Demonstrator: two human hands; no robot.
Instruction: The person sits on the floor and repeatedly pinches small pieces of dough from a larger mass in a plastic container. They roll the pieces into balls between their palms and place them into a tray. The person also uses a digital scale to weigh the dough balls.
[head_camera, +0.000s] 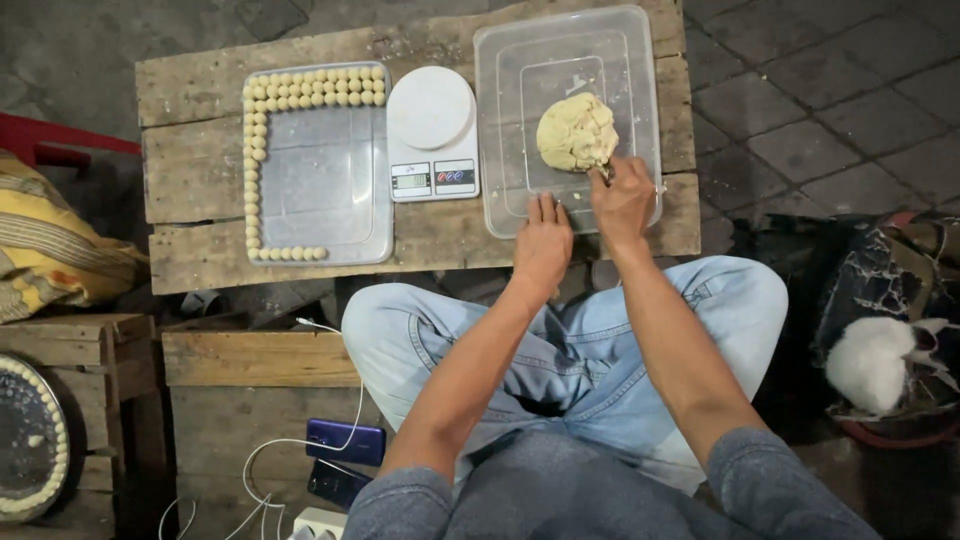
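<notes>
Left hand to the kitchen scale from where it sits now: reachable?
Probably yes. The left hand rests on the near rim of the clear tub, and the white scale stands right beside that tub on the wooden table, with nothing between them.

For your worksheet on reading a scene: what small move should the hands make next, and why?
Probably the right hand pinches off a small piece of the dough, while the left hand steadies the tub: its fingers already touch the lump, and the tray holds rows of small balls.

One head-worn camera looks steeply down, fairly near; the wooden table (200, 100) fills the upper frame.
</notes>
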